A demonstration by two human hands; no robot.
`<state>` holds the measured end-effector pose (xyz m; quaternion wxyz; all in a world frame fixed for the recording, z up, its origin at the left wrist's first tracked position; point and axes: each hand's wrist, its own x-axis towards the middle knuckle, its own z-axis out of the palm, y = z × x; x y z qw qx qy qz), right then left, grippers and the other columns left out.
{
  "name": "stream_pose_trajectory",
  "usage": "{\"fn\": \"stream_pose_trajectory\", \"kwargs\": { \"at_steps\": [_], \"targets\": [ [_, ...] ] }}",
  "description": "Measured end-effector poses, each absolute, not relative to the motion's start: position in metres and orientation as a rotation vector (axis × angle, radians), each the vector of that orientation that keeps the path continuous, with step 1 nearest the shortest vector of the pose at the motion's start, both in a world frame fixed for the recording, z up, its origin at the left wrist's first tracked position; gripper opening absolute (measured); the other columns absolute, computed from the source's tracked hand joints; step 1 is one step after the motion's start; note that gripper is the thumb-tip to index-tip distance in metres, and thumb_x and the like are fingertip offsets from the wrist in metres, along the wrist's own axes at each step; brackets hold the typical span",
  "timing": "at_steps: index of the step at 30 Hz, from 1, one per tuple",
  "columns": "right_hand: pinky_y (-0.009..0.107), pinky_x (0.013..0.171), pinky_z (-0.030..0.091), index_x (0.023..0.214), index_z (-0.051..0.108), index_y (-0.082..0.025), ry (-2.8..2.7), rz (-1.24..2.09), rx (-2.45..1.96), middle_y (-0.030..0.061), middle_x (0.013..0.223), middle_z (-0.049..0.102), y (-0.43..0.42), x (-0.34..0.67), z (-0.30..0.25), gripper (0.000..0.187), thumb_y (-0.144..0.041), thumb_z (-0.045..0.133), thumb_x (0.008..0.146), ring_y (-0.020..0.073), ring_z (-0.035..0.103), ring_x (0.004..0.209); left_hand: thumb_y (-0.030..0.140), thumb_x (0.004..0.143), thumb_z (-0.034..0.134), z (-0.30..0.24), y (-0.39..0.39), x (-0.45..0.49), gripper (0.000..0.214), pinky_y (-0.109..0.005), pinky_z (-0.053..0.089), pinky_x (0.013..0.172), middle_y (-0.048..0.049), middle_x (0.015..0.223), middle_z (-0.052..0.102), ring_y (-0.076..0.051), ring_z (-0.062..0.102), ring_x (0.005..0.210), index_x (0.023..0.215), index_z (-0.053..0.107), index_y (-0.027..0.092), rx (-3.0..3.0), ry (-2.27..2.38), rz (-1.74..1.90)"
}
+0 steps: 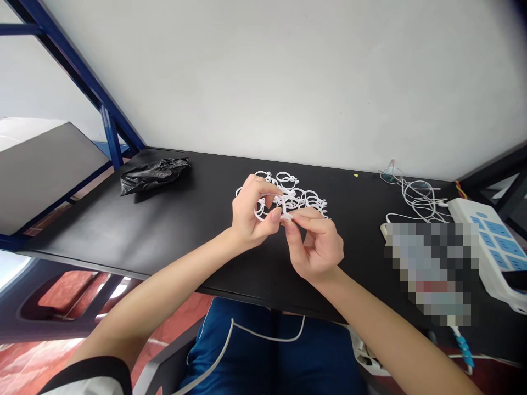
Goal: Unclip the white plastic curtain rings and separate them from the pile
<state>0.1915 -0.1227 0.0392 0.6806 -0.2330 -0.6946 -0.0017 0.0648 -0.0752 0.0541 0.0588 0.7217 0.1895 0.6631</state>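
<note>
A pile of several white plastic rings (298,196) lies on the black table (173,230), just beyond both hands. My left hand (250,213) is curled, its fingers closed round one white ring at the pile's near edge. My right hand (315,244) pinches a small white piece of the same ring between thumb and forefinger. The two hands meet fingertip to fingertip, a little above the tabletop.
A crumpled black plastic bag (154,174) lies at the back left. At the right are tangled white cables (418,197), a white power strip with blue sockets (492,247) and a blurred-out object (430,269). A blue metal frame (109,129) stands at the left.
</note>
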Motion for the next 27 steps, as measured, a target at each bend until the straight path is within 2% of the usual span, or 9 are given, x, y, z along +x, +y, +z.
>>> {"fn": "stream_pose_trajectory", "kwargs": {
  "at_steps": [10, 18, 27],
  "targets": [
    [0.031, 0.056, 0.061, 0.105, 0.061, -0.018, -1.545, -0.031, -0.536, 0.0052, 0.083, 0.071, -0.1227, 0.1913, 0.0391, 0.025, -0.003, 0.062, 0.086, 0.0183, 0.071, 0.072, 0.048, 0.096, 0.052, 0.0535, -0.0754, 0.0656, 0.03, -0.03, 0.042, 0.06, 0.0025, 0.061, 0.048, -0.013, 0.046, 0.059, 0.088, 0.058, 0.02, 2.175, 0.566, 2.014],
    [0.031, 0.054, 0.061, 0.106, 0.061, -0.021, -1.535, -0.026, -0.568, 0.0033, 0.083, 0.072, -0.1239, 0.1925, 0.0361, 0.026, -0.004, 0.063, 0.086, 0.0196, 0.073, 0.073, 0.053, 0.097, 0.047, 0.0502, -0.0756, 0.0676, 0.036, -0.029, 0.043, 0.057, 0.0024, 0.06, 0.047, -0.014, 0.047, 0.06, 0.088, 0.057, 0.02, 2.179, 0.618, 1.99],
    [0.033, 0.059, 0.062, 0.11, 0.063, -0.018, -1.527, -0.021, -0.54, 0.0055, 0.087, 0.073, -0.1227, 0.1937, 0.0355, 0.031, -0.001, 0.065, 0.084, 0.0199, 0.073, 0.076, 0.058, 0.096, 0.047, 0.047, -0.0778, 0.0675, 0.04, -0.029, 0.045, 0.06, 0.0017, 0.067, 0.048, -0.013, 0.048, 0.062, 0.093, 0.057, 0.019, 2.103, 0.582, 1.867]
  ]
}}
